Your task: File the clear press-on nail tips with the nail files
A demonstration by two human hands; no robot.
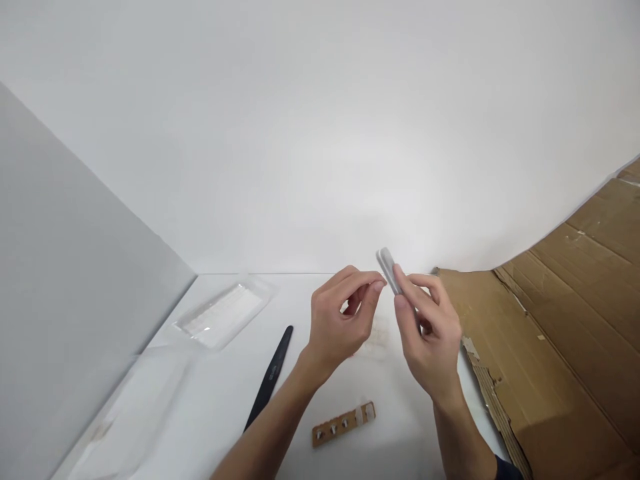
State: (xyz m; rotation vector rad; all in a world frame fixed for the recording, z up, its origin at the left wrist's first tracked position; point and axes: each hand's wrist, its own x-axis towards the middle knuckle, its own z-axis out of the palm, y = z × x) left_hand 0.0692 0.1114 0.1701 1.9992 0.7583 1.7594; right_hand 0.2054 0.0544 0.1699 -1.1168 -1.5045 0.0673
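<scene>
My left hand (345, 313) is raised in front of me, thumb and forefinger pinched together. Whatever sits between those fingertips is too small to make out. Close beside it, my right hand (429, 327) grips a slim grey bar with a pale edge and rounded end (389, 263), which looks like a nail buffer. The bar tilts up and leftward, its side close to the left fingertips. Below the hands lies a small brown stand (334, 432) with a row of metal-looking pegs; two pale, nail-shaped pieces (364, 413) stand at its right end.
A long black flat tool (273, 373) with a tapered end lies partly behind my left forearm. Clear plastic packs (225, 313) with white contents rest at the left. Behind my hands is a small pale item (376, 337). Brown cardboard (500, 333) borders the right; white walls rise behind.
</scene>
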